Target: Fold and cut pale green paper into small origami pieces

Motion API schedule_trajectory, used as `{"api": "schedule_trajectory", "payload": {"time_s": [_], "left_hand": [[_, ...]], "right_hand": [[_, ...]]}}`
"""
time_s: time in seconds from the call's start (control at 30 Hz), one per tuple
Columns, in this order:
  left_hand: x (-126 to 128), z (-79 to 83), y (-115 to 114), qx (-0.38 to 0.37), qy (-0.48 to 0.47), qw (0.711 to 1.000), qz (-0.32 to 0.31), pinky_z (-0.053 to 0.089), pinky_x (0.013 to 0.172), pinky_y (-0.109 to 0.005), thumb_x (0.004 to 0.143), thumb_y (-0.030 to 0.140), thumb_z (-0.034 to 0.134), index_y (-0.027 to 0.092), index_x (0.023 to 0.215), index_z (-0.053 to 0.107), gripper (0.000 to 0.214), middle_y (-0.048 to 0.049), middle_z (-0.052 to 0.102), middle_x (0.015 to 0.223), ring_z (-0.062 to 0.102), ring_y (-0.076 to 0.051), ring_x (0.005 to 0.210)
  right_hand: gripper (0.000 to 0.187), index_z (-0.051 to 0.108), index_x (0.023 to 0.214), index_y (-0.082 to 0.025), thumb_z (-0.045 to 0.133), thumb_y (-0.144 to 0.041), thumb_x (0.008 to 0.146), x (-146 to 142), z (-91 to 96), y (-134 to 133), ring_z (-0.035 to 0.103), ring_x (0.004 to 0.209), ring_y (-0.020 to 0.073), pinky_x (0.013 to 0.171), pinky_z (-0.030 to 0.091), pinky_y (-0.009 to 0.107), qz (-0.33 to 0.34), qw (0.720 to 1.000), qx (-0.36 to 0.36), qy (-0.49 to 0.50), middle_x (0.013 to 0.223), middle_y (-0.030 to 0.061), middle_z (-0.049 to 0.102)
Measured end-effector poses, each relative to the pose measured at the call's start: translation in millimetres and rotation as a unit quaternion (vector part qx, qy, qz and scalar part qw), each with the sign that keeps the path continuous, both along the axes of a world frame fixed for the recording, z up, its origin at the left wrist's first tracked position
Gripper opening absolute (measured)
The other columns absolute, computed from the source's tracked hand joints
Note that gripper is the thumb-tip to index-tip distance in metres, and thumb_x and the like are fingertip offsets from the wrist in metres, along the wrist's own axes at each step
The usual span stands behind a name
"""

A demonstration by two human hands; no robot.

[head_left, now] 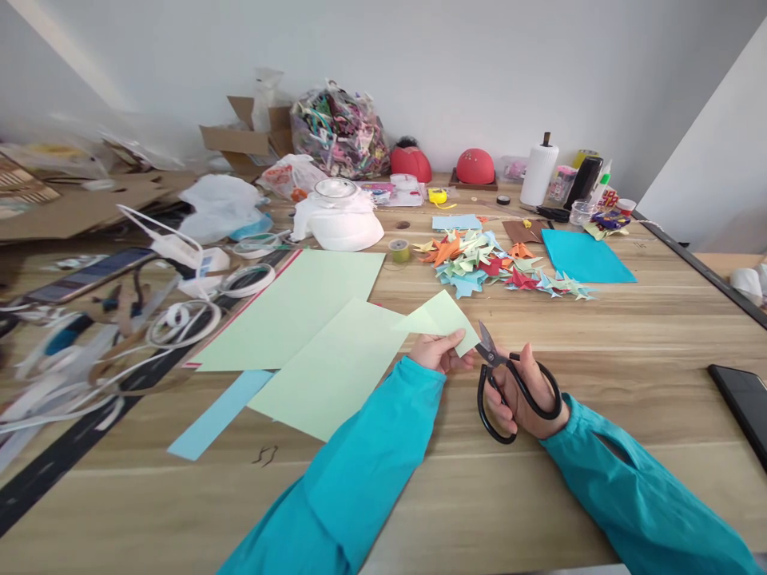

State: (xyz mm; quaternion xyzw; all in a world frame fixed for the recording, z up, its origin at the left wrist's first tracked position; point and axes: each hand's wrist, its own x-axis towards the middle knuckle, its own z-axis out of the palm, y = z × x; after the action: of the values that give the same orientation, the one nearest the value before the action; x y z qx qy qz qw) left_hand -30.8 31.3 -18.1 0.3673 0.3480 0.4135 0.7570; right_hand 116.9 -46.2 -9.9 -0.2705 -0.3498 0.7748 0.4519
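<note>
My left hand (442, 351) pinches a piece of light green paper (440, 314) with a crease across it, held above the table. In my right hand (527, 399) is a pair of black-handled scissors (490, 351), its blades parted and touching or very near the paper's right edge. Larger light green sheets (335, 367) lie to the left, partly under my left sleeve. A blue paper strip (220, 415) sticks out beneath them. Beyond my hands lies a pile of folded paper pieces (479, 259) in several colours.
Cables (185, 319) and a phone (89, 275) clutter the left side. Tape (399, 251), a white bundle (341, 220) and a teal sheet (587, 255) lie farther back. A white paper roll (539, 176) stands near the wall. Another dark phone (743, 407) rests at right.
</note>
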Motion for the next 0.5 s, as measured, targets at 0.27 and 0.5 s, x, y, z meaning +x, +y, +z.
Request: {"api": "schedule_trajectory", "payload": {"time_s": [0.27, 0.5], "left_hand": [[-0.6, -2.0, 1.1, -0.001, -0.009, 1.0, -0.003, 0.052, 0.043, -0.024, 0.066, 0.023, 0.07, 0.008, 0.069, 0.064, 0.017, -0.0048, 0.064, 0.054, 0.058, -0.014, 0.046], [-0.7, -3.0, 2.1, 0.002, -0.008, 1.0, -0.001, 0.052, 0.042, -0.025, 0.065, 0.025, 0.071, 0.008, 0.069, 0.064, 0.019, -0.0058, 0.064, 0.055, 0.058, -0.014, 0.045]], "right_hand": [[0.072, 0.051, 0.061, -0.014, 0.025, -0.081, 0.068, 1.2, -3.0, 0.3, 0.028, 0.026, 0.0045, 0.023, 0.025, 0.016, 0.02, 0.999, 0.004, -0.048, 0.04, -0.0045, 0.039], [0.073, 0.048, 0.055, -0.015, 0.023, -0.082, 0.067, 1.5, -4.2, 0.0, 0.027, 0.024, 0.0041, 0.023, 0.024, 0.016, 0.033, 0.998, 0.006, -0.053, 0.037, -0.0049, 0.038]]}}
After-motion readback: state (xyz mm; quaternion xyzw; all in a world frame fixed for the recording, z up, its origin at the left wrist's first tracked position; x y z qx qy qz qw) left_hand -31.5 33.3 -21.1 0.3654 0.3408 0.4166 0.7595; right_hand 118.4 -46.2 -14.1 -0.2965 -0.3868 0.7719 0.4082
